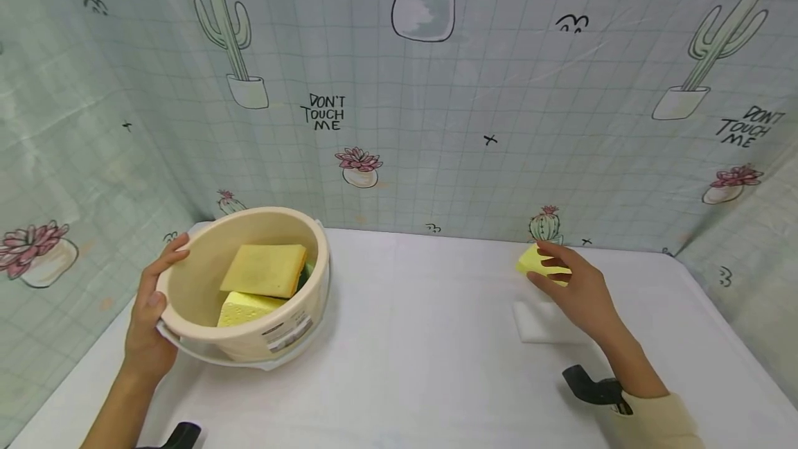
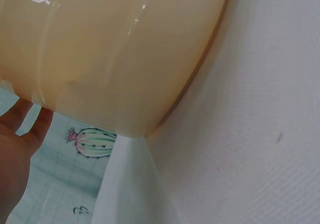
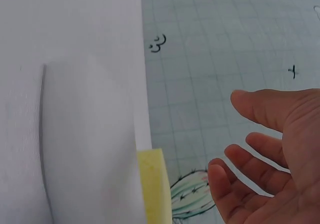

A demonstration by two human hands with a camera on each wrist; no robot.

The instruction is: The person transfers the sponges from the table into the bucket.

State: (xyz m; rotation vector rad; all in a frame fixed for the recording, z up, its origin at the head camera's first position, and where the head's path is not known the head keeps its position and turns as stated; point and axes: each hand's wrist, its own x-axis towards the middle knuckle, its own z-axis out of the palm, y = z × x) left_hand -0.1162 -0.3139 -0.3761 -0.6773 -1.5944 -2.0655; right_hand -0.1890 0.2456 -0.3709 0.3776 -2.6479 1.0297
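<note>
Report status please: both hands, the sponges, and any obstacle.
Left hand grips bucket rim; two sponges inside. Right hand open, reaching the yellow sponge by the wall, not gripping yet. White pad lies under the hand, nothing blocking.

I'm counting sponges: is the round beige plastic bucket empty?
No, the head view shows two yellow sponges lying inside the round beige plastic bucket, whose rim the left hand grips.

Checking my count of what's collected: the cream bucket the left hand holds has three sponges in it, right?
Not quite. The head view shows two sponges inside the bucket, which the left hand holds by the rim. A third yellow sponge lies on the table by the right hand.
</note>
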